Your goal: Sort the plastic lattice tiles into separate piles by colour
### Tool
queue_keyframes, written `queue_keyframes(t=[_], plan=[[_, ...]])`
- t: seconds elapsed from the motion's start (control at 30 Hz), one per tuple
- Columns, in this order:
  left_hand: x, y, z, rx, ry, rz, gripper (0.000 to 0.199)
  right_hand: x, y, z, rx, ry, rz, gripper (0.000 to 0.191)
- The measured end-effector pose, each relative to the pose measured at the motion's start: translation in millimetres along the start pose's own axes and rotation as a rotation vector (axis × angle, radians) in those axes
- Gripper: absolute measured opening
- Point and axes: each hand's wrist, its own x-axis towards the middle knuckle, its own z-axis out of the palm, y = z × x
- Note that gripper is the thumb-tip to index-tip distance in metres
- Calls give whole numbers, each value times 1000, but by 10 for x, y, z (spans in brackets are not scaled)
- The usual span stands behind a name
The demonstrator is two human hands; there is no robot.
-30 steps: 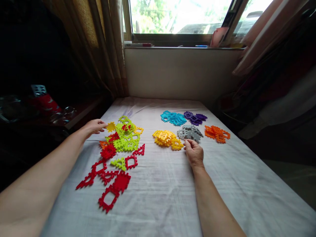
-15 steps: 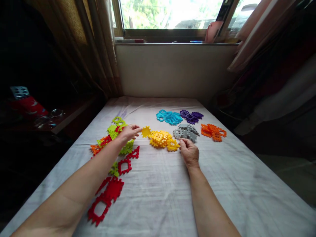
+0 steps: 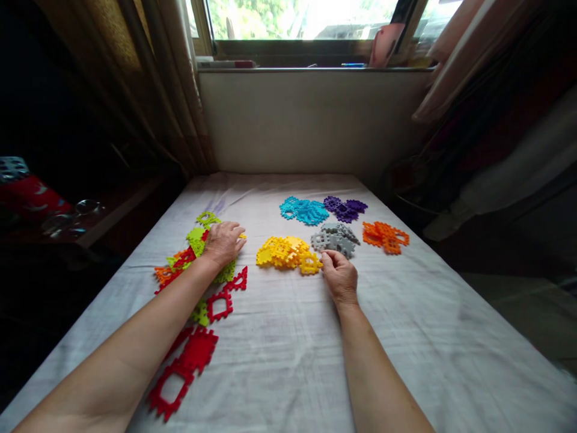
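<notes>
My left hand (image 3: 224,243) is over the mixed pile at the left, its fingers curled down with a bit of a yellow interlocking tile (image 3: 243,236) showing at the fingertips. Lime green tiles (image 3: 196,237) and red tiles (image 3: 201,349) lie under and around that hand, partly hidden by the forearm. My right hand (image 3: 340,275) rests on the sheet, thumb and fingers pinched at the right edge of a yellow square tile (image 3: 310,263) with an open middle. That tile touches the heap of yellow tiles (image 3: 282,251) between my hands.
Behind the right hand lies a grey tile heap (image 3: 336,239). Farther back are blue tiles (image 3: 306,211) and purple tiles (image 3: 346,209), with orange tiles (image 3: 386,236) to the right. A pale sheet (image 3: 279,361) covers the surface, which ends at a wall (image 3: 311,120) below the window.
My left hand has moved left from the yellow heap to the mixed pile. The round yellow tile it held now lies against the heap's left end. My right hand stays at the yellow square tile.
</notes>
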Motion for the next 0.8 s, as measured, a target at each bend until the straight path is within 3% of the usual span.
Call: queue_keyframes(t=[0.33, 0.47, 0.6, 0.8], plan=[[-362, -677, -321, 381, -29, -46, 30, -8, 33, 6, -45, -5, -32, 45], [-261, -697, -361, 444, -21, -23, 32, -4, 52, 3, -77, -6, -49, 44], [-53, -617, -257, 487, -78, 77, 37, -10, 18, -14, -80, -9, -47, 44], [22, -646, -229, 542, -82, 44, 33, -16, -11, -18, -91, -10, -28, 45]])
